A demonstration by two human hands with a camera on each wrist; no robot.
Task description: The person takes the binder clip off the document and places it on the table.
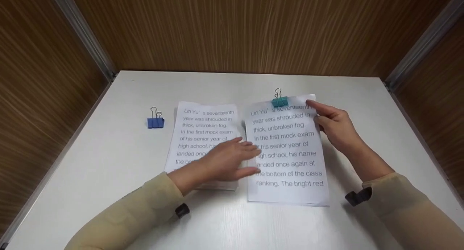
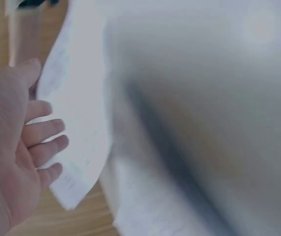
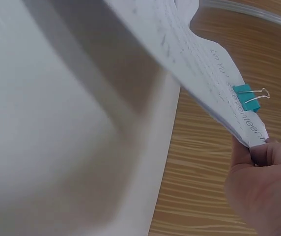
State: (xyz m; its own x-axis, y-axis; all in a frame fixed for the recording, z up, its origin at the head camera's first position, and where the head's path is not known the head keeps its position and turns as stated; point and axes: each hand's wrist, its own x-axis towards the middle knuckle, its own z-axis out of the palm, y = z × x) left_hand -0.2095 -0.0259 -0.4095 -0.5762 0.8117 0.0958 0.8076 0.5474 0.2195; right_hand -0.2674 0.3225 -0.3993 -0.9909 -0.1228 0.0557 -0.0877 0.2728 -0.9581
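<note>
A stack of printed paper point(image 1: 286, 152) carries a teal binder clip point(image 1: 280, 101) on its top edge, handles upright. My right hand point(image 1: 335, 128) pinches that stack near its upper right corner, and the right wrist view shows the sheets point(image 3: 204, 78) raised off the table. Between the two stacks is my left hand point(image 1: 232, 159), fingers extended and apart, the tips at the clipped stack's left edge; whether they touch it I cannot tell. Partly under the left hand and forearm lies a second printed stack point(image 1: 206, 121) with no clip in sight.
A blue binder clip point(image 1: 156, 122) stands on the white table point(image 1: 127, 94) left of the second stack. Wood-grain panels point(image 1: 239, 32) enclose the table at the back and both sides. Dark wrist straps point(image 1: 359, 196) show at the sleeves.
</note>
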